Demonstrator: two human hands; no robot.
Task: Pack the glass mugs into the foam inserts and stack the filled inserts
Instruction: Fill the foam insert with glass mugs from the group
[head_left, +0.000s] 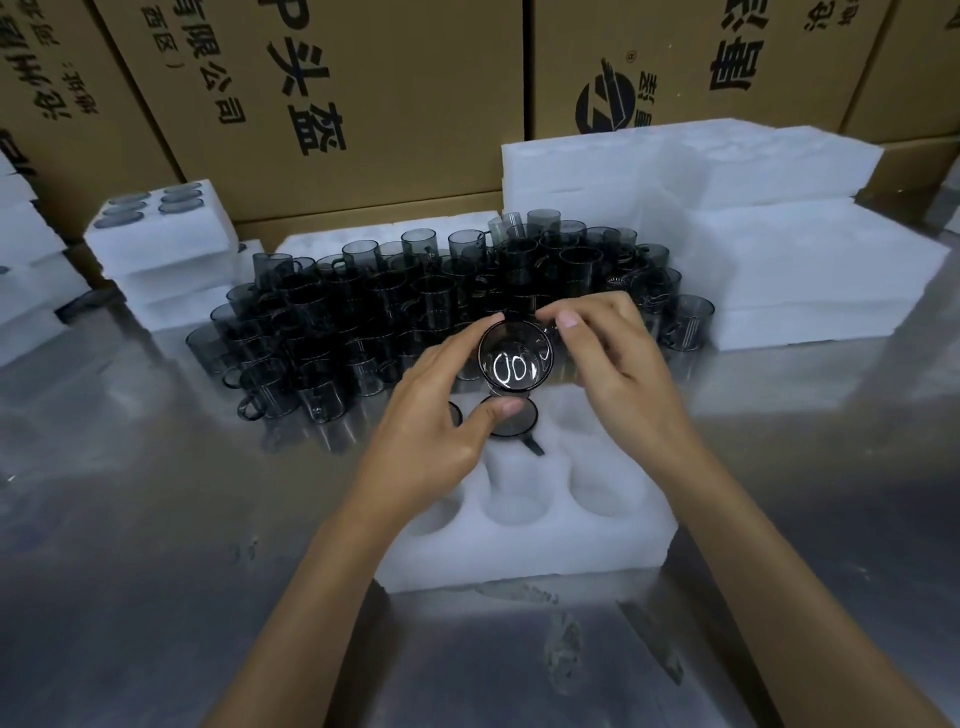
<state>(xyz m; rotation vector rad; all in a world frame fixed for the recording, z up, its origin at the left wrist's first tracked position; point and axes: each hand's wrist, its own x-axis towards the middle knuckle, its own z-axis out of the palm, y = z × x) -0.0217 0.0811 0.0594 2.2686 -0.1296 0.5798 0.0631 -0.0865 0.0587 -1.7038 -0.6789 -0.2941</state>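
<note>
A smoky glass mug (515, 361) is held above the far row of a white foam insert (524, 540), its mouth facing me. My left hand (441, 415) grips it, fingers over the far rim and thumb under its near side. My right hand (613, 353) curls around the mug's right side, fingertips at the rim. Below it, one mug (519, 423) sits in a far pocket with its handle toward me, and another rim (455, 414) shows beside my left hand. The near pockets hold nothing. A crowd of several mugs (389, 312) stands behind the insert.
The steel table (156, 545) carries a stack of filled inserts (161, 234) at the back left and tall piles of foam inserts (779, 234) at the back right. Cardboard boxes (363, 93) wall off the far side.
</note>
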